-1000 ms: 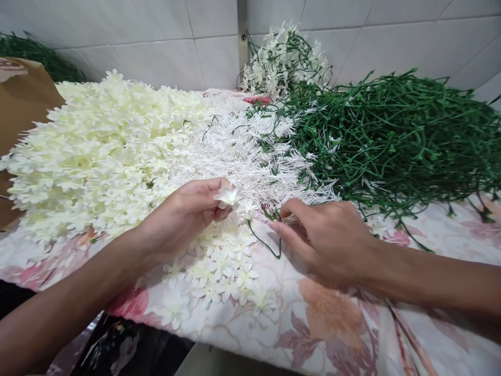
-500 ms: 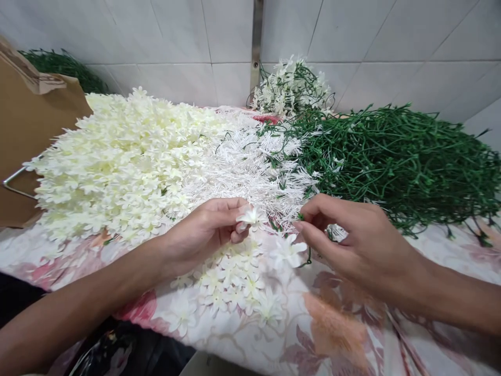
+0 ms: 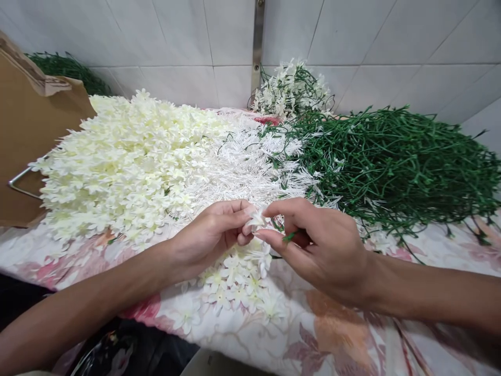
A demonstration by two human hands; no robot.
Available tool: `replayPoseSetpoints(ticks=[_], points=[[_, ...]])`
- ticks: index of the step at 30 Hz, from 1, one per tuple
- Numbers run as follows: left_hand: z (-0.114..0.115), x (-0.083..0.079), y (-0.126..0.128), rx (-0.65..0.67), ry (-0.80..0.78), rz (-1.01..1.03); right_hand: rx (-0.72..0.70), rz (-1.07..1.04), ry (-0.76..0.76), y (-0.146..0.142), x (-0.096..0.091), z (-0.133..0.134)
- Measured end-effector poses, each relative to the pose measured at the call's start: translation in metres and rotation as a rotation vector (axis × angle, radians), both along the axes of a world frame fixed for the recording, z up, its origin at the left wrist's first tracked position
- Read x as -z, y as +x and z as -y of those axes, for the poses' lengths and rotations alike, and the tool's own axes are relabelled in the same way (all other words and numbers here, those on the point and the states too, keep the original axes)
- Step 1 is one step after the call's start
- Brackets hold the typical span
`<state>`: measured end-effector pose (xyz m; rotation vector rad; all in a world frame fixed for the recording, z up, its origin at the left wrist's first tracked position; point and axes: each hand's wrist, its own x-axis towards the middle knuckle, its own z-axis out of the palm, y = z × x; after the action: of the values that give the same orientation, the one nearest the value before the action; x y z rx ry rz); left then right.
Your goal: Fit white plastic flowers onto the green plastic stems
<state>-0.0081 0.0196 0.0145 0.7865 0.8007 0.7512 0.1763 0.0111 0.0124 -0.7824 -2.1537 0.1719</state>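
The left grip [image 3: 209, 235] is pinching a white blossom [image 3: 256, 219], presenting it to the right grip [image 3: 323, 250], which is pinching a green stem [image 3: 290, 236].

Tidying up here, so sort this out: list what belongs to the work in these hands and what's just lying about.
In the work: left hand; right hand; small white artificial flower; green stem piece; loose white flowers.

Lying about: cream blossom heap; white sprigs; green stem heap; cardboard; floral cloth.
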Motion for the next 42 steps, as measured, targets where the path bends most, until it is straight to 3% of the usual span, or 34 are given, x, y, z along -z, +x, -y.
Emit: replayPoseSetpoints(ticks=[11, 16, 23, 28, 33, 42], points=[[0.003, 0.007, 0.004, -0.047, 0.006, -0.029, -0.056, 0.035, -0.017, 0.000, 0.011, -0.007], [0.002, 0.002, 0.002, -0.028, 0.006, -0.001, -0.008, -0.042, -0.136, 0.001, 0.001, -0.005], [-0.002, 0.000, -0.001, -0.179, 0.036, 0.009, -0.089, 0.032, -0.109, 0.002, -0.004, -0.011], [-0.004, 0.006, -0.001, -0.220, 0.026, 0.043, -0.156, 0.134, -0.272, 0.005, -0.009, -0.014], [-0.005, 0.004, -0.001, -0.236, 0.016, 0.040, 0.013, 0.238, -0.518, 0.005, -0.023, -0.011], [-0.004, 0.007, 0.000, -0.247, 0.023, 0.041, -0.037, 0.009, -0.662, 0.002, -0.017, -0.016]])
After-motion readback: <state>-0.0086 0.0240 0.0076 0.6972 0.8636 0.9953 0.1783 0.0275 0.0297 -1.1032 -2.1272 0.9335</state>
